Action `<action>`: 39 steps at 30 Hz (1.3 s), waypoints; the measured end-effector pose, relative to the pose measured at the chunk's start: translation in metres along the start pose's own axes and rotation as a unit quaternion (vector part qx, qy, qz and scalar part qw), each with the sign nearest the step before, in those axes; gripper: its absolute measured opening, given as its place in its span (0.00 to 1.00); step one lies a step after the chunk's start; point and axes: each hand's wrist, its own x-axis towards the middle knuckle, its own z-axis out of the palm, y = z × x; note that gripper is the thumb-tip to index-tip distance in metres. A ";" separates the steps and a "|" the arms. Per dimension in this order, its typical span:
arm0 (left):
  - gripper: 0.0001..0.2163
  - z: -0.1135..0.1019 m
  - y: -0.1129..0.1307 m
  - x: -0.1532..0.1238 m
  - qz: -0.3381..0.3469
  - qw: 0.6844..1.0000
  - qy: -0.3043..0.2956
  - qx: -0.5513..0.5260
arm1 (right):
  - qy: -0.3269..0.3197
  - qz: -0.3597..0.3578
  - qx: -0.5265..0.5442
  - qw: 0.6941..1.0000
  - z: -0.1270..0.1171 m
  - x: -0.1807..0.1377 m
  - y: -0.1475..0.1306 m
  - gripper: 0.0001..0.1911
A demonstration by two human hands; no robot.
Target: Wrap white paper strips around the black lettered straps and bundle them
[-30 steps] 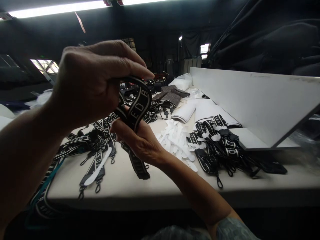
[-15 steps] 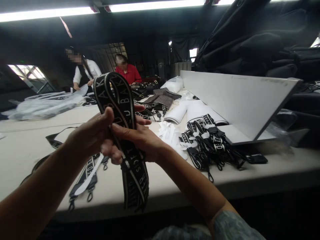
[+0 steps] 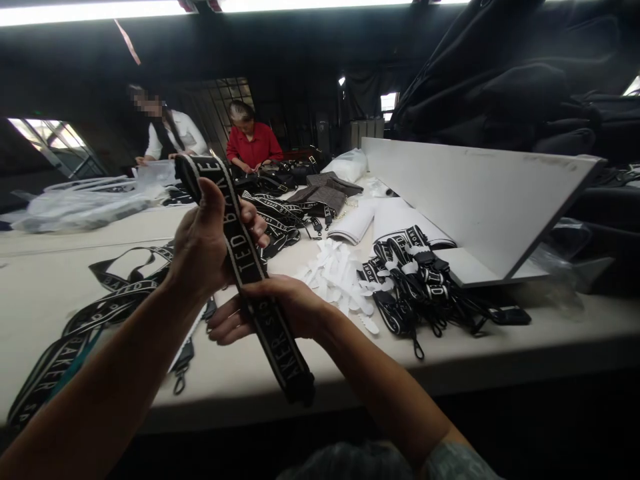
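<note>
Holding a lettered strap (image 3: 245, 257) up above the table (image 3: 450, 347) edge
Left hand (image 3: 210, 240) is gripping its upper stretch, right hand (image 3: 280, 310) is clasping it lower down; judging it best handled flat, edges aligned, untwisted

1. White tabs (image 3: 335, 273) lie heaped on the table (image 3: 525, 340), just right of the fingers (image 3: 227, 325).
2. Bundled straps (image 3: 415, 283) lie right of the tabs, beside a white board (image 3: 480, 193).
3. Loose straps (image 3: 115, 300) lie on the table left of the fingers.
4. White rolls (image 3: 380, 223) and grey bags (image 3: 325, 190) lie beyond the tabs.
5. Two people (image 3: 253, 143) stand far beyond the fingers, near clear plastic (image 3: 75, 207).
</note>
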 end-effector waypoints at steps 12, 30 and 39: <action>0.19 -0.016 -0.011 0.034 -0.105 0.956 0.219 -0.165 | 0.119 -0.099 -0.066 0.986 -0.018 -0.008 0.018 0.16; 0.25 -0.049 -0.075 -0.059 -0.154 0.978 -0.118 -0.079 | 0.088 -0.225 -0.190 0.952 0.008 -0.030 -0.032 0.21; 0.40 -0.009 -0.098 -0.095 -0.111 0.991 0.008 0.077 | 0.260 -0.380 -0.273 0.845 -0.007 -0.010 -0.010 0.14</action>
